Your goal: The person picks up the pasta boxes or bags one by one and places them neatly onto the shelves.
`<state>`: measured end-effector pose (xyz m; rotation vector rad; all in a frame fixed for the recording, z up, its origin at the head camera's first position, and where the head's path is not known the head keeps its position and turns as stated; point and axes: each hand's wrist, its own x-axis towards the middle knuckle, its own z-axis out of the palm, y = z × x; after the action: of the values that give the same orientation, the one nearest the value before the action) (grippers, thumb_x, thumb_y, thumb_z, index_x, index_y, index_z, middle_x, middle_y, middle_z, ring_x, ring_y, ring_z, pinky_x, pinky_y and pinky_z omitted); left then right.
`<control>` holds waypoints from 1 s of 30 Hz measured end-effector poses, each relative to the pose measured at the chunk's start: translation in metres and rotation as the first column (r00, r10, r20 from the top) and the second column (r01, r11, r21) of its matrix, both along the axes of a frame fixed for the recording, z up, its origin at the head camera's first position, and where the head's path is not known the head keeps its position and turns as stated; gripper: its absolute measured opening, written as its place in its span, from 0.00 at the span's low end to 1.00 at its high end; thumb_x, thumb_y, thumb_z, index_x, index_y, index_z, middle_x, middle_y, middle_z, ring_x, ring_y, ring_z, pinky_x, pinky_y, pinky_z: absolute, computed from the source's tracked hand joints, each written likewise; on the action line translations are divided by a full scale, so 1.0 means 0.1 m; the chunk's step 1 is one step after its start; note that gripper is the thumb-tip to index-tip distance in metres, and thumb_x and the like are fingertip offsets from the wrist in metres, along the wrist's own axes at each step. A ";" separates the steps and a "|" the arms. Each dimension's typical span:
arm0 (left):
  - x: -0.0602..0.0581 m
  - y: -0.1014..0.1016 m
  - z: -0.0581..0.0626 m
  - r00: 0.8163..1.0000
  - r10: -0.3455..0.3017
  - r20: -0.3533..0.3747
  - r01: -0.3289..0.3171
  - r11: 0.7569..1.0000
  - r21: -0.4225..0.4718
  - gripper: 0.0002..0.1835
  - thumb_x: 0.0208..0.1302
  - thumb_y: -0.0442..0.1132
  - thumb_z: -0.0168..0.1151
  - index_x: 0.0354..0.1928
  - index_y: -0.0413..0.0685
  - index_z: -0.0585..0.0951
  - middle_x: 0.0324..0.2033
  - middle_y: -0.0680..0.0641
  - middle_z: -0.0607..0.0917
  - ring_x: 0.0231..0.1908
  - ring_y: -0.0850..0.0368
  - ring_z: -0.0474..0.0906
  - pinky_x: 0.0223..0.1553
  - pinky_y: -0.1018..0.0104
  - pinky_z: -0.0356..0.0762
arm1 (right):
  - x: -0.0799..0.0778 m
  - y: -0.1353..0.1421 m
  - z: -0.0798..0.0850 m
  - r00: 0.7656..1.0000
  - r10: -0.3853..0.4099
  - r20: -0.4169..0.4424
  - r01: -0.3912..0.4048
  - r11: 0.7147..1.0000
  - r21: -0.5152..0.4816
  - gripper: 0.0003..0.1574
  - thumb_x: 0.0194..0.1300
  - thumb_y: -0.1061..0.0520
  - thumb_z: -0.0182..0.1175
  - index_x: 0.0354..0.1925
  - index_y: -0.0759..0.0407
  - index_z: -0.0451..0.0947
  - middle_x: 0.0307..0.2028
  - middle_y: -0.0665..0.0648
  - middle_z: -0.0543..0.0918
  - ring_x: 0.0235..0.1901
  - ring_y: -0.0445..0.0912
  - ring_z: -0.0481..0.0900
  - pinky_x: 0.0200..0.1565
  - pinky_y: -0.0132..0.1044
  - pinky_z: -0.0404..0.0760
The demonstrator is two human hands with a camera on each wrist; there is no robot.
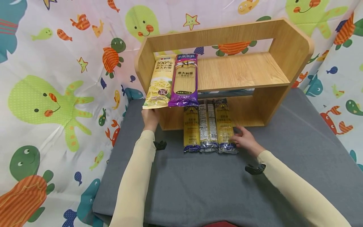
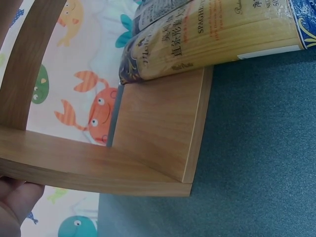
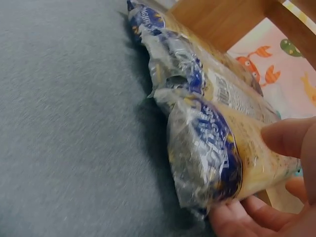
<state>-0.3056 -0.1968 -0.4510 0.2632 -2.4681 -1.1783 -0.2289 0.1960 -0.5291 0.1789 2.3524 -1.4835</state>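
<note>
My left hand (image 1: 150, 119) grips the front edge of the left side board of a wooden shelf (image 1: 241, 71). Bent fingers (image 2: 22, 202) press the board's outer face in the left wrist view; the rest of this hand is out of that frame. On the lower level, three spaghetti packs lie side by side, their blue-printed ends jutting out over the table. With my right hand (image 1: 246, 138) I hold the rightmost spaghetti pack (image 1: 224, 126), thumb (image 3: 289, 138) on top and fingers along its side and underneath. Beside it are the middle pack (image 1: 208, 126) and left pack (image 1: 191, 129).
Up on the top level, a yellow pasta pack (image 1: 161, 82) and a purple pasta pack (image 1: 185, 80) lie at the left, overhanging the front edge. A grey cloth covers the table (image 1: 198, 186). Behind and to the left hangs a sea-animal print curtain (image 1: 56, 104).
</note>
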 end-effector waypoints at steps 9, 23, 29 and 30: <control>0.01 -0.02 0.00 1.000 -0.002 0.004 0.002 1.000 0.011 0.20 0.79 0.38 0.51 0.68 0.41 0.75 0.57 0.34 0.84 0.56 0.41 0.83 0.59 0.48 0.81 | -0.13 -0.10 -0.01 0.999 0.053 0.005 -0.053 0.999 0.001 0.51 0.72 0.54 0.61 0.82 0.55 0.45 0.64 0.74 0.73 0.52 0.57 0.77 0.44 0.39 0.78; 0.04 0.01 -0.01 1.000 0.001 0.001 -0.001 1.000 -0.031 0.20 0.79 0.38 0.50 0.67 0.40 0.75 0.56 0.33 0.84 0.55 0.41 0.83 0.58 0.49 0.81 | -0.29 -0.10 -0.08 0.986 0.165 -0.036 -0.167 0.984 -0.058 0.49 0.69 0.59 0.61 0.81 0.58 0.49 0.71 0.74 0.63 0.51 0.54 0.75 0.44 0.34 0.78; 0.02 0.02 0.01 1.000 -0.004 -0.014 0.003 0.999 -0.033 0.19 0.79 0.38 0.51 0.66 0.39 0.76 0.55 0.33 0.84 0.53 0.41 0.83 0.55 0.48 0.81 | -0.28 -0.08 -0.10 0.988 0.152 -0.020 -0.153 0.985 -0.076 0.51 0.68 0.61 0.63 0.81 0.58 0.49 0.67 0.74 0.67 0.48 0.52 0.76 0.41 0.34 0.79; 0.02 0.01 0.01 1.000 0.001 -0.017 -0.002 0.999 -0.038 0.19 0.78 0.37 0.51 0.65 0.39 0.76 0.55 0.33 0.84 0.54 0.41 0.83 0.56 0.48 0.81 | -0.27 -0.08 -0.10 0.988 0.153 -0.017 -0.154 0.985 -0.078 0.51 0.68 0.61 0.63 0.81 0.57 0.50 0.67 0.74 0.67 0.48 0.52 0.76 0.41 0.34 0.79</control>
<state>-0.3040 -0.1957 -0.4497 0.2433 -2.4728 -1.1273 -0.2556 0.1881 -0.5392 -0.0300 2.2558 -1.5026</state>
